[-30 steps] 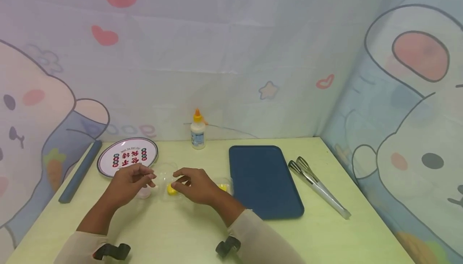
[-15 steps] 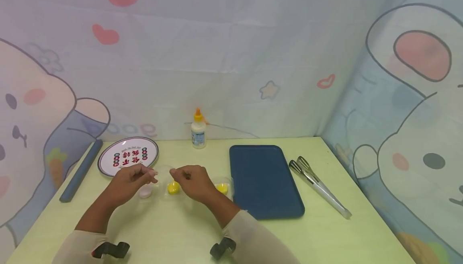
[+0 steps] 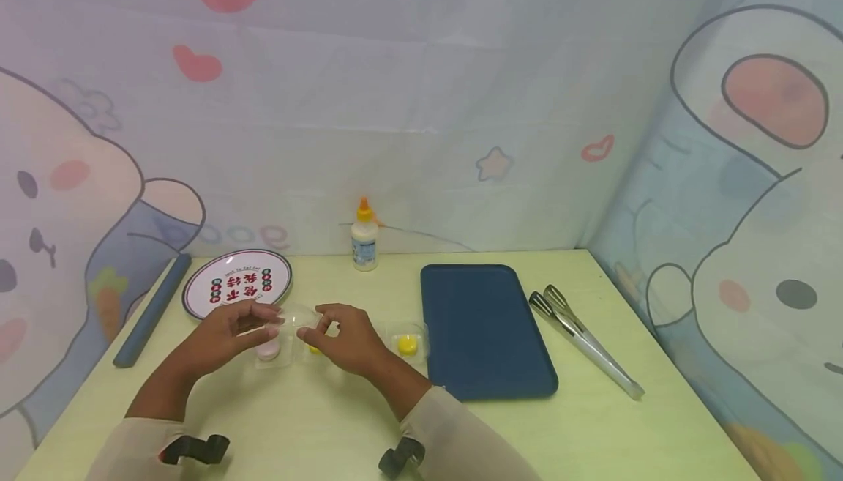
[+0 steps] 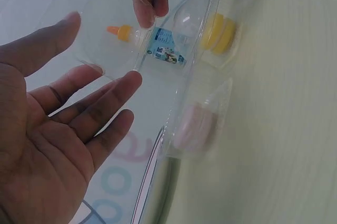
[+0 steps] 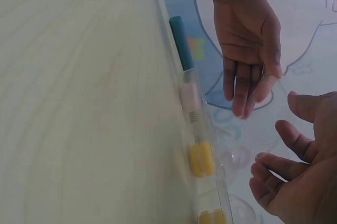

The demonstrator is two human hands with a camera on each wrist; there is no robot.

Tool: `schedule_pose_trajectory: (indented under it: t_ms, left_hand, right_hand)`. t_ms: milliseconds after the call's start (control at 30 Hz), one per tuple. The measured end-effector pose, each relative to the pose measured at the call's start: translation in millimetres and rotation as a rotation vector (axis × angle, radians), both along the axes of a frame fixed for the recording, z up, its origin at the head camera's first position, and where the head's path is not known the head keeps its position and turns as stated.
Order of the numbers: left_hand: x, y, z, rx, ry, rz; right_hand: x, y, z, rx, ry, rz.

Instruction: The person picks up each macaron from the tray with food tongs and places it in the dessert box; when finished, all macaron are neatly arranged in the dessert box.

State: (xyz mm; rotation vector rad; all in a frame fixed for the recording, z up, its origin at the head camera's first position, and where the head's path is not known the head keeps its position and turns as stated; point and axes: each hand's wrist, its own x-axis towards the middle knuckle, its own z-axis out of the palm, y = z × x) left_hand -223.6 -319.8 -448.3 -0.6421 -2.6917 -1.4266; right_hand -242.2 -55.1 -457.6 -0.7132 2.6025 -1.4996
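My left hand (image 3: 227, 334) and right hand (image 3: 352, 338) face each other over the table, holding a thin clear plastic dome (image 3: 299, 316) by its sides between thumbs and fingers. In the left wrist view its round edge is faint near my left fingertips. Below the hands, a pink macaron (image 4: 194, 128) lies in a clear plastic box. A yellow macaron (image 4: 218, 33) sits in the clear tray beside it, partly covered by my right hand in the head view. Farther right is another yellow macaron (image 3: 407, 344) in clear plastic. Which box the dome belongs to, I cannot tell.
A dark blue tray (image 3: 487, 334) lies right of the boxes, with metal tongs (image 3: 586, 342) beyond it. Behind stands a glue bottle (image 3: 364, 239) with an orange tip. At left are a printed plate (image 3: 204, 276) and a blue-grey rod (image 3: 153, 312).
My left thumb and fingers have spread apart, and the right fingers have opened out from a tighter pinch. The clear dome now shows between the hands. The macarons have stayed put.
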Motion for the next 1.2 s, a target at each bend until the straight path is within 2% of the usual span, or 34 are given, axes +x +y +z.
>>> schedule_pose_trajectory:
  t_ms: [133, 333, 400, 600, 767, 967, 1067, 1200]
  left_hand:
    - [0.1, -5, 0.6, 0.006, -0.020, -0.037]
    - [0.4, -13, -1.7, -0.080, -0.005, -0.028]
    - [0.2, -16, -3.5, -0.084, 0.006, -0.029]
    - [-0.1, -19, -4.7, -0.068, 0.043, -0.056]
    - [1.4, -19, -1.4, -0.113, 0.073, -0.029]
    - [3.3, -21, 1.1, -0.172, 0.059, -0.001]
    - [3.8, -22, 1.2, -0.201, 0.066, 0.010]
    - [2.5, -23, -0.7, -0.220, 0.084, 0.018]
  right_hand:
    - [1.0, -5, -0.8, -0.034, -0.019, -0.004]
    - [5.5, -15, -4.4, -0.079, -0.025, -0.013]
    - [7.1, -18, -5.6, -0.083, -0.022, -0.017]
    - [12.1, -24, -4.5, 0.034, 0.013, -0.027]
    - [15.9, -28, -3.1, 0.155, 0.001, -0.083]
    - [15.1, -33, -6.7, 0.167, -0.023, -0.108]
    - [13.1, -37, -10.0, 0.194, 0.017, -0.095]
    - [10.6, -41, -12.6, 0.255, 0.119, -0.079]
